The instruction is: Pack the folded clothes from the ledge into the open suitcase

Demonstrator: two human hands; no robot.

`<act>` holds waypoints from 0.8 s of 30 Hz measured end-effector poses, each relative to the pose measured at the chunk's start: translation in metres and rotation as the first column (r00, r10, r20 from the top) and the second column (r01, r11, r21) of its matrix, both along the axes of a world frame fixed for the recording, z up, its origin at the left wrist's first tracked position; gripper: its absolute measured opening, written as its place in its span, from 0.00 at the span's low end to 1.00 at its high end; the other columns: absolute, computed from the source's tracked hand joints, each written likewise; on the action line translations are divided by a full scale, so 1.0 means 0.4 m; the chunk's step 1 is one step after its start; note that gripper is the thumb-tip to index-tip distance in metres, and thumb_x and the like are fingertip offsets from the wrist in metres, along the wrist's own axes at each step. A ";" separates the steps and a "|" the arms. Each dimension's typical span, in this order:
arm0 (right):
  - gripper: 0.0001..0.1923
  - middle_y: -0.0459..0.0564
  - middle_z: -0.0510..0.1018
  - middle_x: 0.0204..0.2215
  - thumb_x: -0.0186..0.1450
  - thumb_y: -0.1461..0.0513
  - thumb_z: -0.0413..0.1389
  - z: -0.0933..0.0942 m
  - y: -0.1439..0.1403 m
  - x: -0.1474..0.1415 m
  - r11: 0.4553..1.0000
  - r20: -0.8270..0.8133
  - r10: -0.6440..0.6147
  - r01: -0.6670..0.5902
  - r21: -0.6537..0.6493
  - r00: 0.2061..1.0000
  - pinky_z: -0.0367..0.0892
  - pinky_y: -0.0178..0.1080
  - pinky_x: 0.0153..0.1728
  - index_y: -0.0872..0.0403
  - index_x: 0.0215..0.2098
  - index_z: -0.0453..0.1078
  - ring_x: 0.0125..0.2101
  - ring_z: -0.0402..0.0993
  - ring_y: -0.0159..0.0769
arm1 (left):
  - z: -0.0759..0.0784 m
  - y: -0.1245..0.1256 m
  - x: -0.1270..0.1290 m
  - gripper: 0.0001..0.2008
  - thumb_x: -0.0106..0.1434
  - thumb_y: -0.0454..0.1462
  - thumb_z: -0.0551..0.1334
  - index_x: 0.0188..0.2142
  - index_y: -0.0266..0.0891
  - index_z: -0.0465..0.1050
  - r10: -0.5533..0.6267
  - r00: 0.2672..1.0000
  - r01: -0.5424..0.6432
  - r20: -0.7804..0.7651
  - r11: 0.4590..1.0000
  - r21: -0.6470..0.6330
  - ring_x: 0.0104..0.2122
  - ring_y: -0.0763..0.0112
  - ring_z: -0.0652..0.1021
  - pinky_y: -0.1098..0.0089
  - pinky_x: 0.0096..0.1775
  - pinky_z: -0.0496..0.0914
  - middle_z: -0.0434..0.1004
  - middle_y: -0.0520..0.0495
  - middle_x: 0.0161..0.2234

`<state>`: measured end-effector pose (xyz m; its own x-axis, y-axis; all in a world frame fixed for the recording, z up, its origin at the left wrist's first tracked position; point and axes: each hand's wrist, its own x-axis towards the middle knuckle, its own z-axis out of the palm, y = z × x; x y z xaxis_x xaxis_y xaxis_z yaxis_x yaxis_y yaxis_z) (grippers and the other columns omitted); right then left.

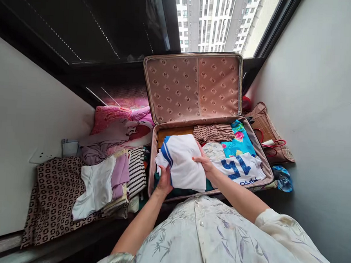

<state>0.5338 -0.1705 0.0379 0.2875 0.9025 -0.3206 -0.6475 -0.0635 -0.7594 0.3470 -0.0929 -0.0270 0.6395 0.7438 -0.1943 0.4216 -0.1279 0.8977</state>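
An open suitcase (153, 154) with a pink patterned lid lining lies in front of me. Both my hands hold a folded white garment with blue trim (182, 159) over its left half. My left hand (164, 181) grips the garment's near-left edge from below. My right hand (203, 161) presses on its right side. Inside the case lie a striped brown garment (213, 132), a turquoise floral cloth (240, 142) and a white jersey with blue numbers (240, 168).
A heap of folded clothes (108, 175) sits left of the suitcase on a brown patterned cloth (54, 196), with pink bedding (120, 122) behind. A woven bag with red handles (269, 134) leans against the right wall. A window is behind the lid.
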 end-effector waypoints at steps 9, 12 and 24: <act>0.50 0.54 0.72 0.64 0.58 0.54 0.61 -0.085 -0.196 0.201 0.874 0.404 -0.470 0.477 0.092 0.785 0.71 0.50 0.58 0.41 0.73 0.44 0.59 0.73 0.43 | 0.051 0.159 0.342 0.38 0.46 0.49 0.73 0.56 0.36 0.75 -0.428 0.884 0.466 0.188 0.773 -0.430 0.48 0.52 0.82 0.57 0.50 0.77 0.82 0.39 0.49; 0.48 0.66 0.69 0.64 0.59 0.51 0.58 -0.209 -0.266 0.229 0.807 0.593 -0.428 0.584 -0.089 0.682 0.72 0.53 0.56 0.50 0.72 0.44 0.56 0.76 0.47 | 0.051 0.234 0.468 0.32 0.55 0.39 0.67 0.60 0.36 0.72 -0.481 0.860 0.463 -0.170 0.876 -0.138 0.51 0.57 0.80 0.58 0.54 0.75 0.80 0.40 0.54; 0.31 0.60 0.52 0.74 0.72 0.50 0.50 -0.243 -0.260 0.427 0.898 0.966 0.235 0.404 -0.172 -0.110 0.58 0.61 0.65 0.47 0.72 0.60 0.71 0.51 0.58 | -0.122 -0.013 0.615 0.38 0.69 0.56 0.60 0.74 0.54 0.53 -0.223 0.801 0.557 -0.556 0.615 0.557 0.73 0.34 0.35 0.30 0.66 0.36 0.38 0.45 0.77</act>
<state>0.7047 -0.2743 -0.0592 0.6245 0.7590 0.1843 0.7350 -0.4913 -0.4673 0.5930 -0.0982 -0.0756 0.8846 0.4623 -0.0607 0.4620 -0.8514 0.2484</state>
